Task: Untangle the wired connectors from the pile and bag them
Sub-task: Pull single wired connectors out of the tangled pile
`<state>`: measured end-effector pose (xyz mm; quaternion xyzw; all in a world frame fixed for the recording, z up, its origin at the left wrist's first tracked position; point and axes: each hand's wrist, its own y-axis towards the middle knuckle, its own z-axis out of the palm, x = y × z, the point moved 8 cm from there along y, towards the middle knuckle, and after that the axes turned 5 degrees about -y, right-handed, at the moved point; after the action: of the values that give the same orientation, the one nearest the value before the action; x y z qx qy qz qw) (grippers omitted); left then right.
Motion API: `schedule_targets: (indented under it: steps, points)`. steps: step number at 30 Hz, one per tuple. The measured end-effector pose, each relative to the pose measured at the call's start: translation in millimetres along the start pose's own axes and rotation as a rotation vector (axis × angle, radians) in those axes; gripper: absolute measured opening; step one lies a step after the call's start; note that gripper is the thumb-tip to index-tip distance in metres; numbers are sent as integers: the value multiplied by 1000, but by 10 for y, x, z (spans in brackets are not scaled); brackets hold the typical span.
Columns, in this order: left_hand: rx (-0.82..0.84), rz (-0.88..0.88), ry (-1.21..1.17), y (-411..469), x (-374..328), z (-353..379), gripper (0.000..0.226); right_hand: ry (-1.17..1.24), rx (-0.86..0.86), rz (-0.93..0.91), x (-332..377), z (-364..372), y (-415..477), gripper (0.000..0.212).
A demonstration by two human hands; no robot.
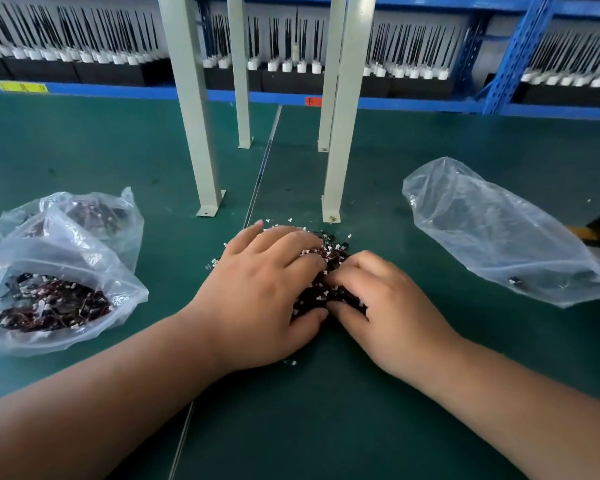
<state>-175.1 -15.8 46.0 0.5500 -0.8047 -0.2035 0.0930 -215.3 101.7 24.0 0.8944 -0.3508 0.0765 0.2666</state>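
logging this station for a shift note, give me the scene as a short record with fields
surface: green bench mat
pile: wired connectors, centre of the mat, under both hands
left hand: lies over the pile, fingertips hidden
right hand: fingers curled into the pile
left side: front left bag and rear left bag, clear plastic, both holding connectors
right bag: clear plastic, nearly empty, a few connectors inside
behind: white posts, blue shelving
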Motion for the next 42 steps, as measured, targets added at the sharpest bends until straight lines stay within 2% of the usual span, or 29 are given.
schedule_targets:
  steps: [5,9,13,17,25,31,36,39,42]
  points:
    - [43,46,8,44,-105,93,55,211,-57,13,-107,-33,15,12]
    - [21,3,-25,69,-12,83,33,367,-152,24,-168,-116,50,9]
    - [-22,9,-48,62,-13,45,16,378,-161,31,-150,-115,46,8]
    - [-43,19,-19,68,-28,27,13,356,-173,38,-156,-122,45,10]
    - [5,-40,-9,65,34,-7,18,302,-206,3,-121,-149,27,21]
    - [46,-89,100,44,12,19,23,274,-232,-22,-107,-172,31,25]
    - [73,-92,73,-1,8,-3,49,270,-229,53,-172,-155,23,27]
    - [74,-36,10,-7,-80,-32,49,243,-167,151,-237,-117,32,28]
    - [48,-10,-51,34,-245,-70,39,114,85,200,-221,25,49,54]
